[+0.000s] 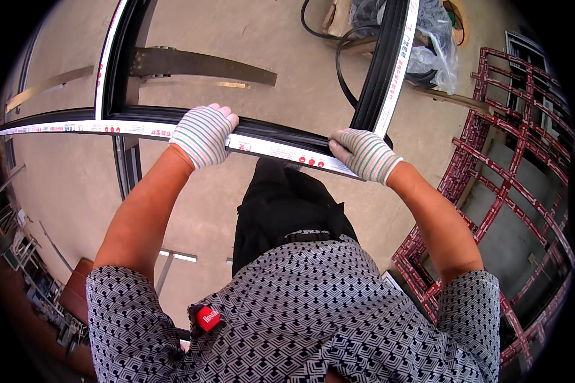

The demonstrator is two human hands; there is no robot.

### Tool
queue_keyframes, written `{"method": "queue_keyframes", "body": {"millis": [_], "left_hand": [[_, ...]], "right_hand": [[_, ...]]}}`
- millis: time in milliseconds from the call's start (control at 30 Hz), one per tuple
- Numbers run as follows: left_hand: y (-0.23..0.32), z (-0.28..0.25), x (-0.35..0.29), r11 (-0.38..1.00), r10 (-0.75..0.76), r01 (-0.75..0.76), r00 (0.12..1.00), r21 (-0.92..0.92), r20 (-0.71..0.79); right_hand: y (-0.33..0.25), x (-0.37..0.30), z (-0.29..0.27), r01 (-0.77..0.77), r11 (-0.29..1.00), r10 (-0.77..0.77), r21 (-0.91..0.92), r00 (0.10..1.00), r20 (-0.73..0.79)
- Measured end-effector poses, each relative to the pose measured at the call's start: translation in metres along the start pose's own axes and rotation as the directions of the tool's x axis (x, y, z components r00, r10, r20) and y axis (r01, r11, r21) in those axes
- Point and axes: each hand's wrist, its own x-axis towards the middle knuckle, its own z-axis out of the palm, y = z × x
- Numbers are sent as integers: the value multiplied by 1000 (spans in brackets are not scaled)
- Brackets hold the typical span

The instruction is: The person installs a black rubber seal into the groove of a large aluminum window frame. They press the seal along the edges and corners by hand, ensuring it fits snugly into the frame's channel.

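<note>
Though below frame (281, 143), tan floor (306, 105) (cluttered)

In striped gloves, the left hand (204, 135) curls over the near bar of a black frame (281, 152) faced with white film, while the right hand (364, 154) grips its near right corner. Beyond, a dark metal strip (204, 66) and clear plastic (439, 67) show above the floor (306, 99); red-wrapped lattices (452, 165) fill the right side.

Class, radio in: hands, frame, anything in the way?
Left hand on white-faced frame; right hand at its corner. Black cord loops by right bar.
</note>
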Motion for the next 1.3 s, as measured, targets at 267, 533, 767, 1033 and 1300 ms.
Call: {"method": "queue_keyframes", "body": {"millis": [267,533,767,1033,1300], "left_hand": [[0,0,0,1000,17,-17,1000,10,4],[25,1,12,1000,28,-28,1000,-6,-2],[38,8,21,999,-8,5,998,-45,-60],[42,8,22,997,-54,52,997,-54,-45],[45,9,22,993,-114,114,993,7,25]], "right_hand": [[-14,18,-13,-143,986,155,-88,976,152],[-9,26,7,31,953,-5,-302,996,88],[-5,25,3,45,974,-35,-220,998,52],[8,26,12,224,928,-213,-299,975,70],[18,43,22,375,880,-346,-292,927,148]]}}
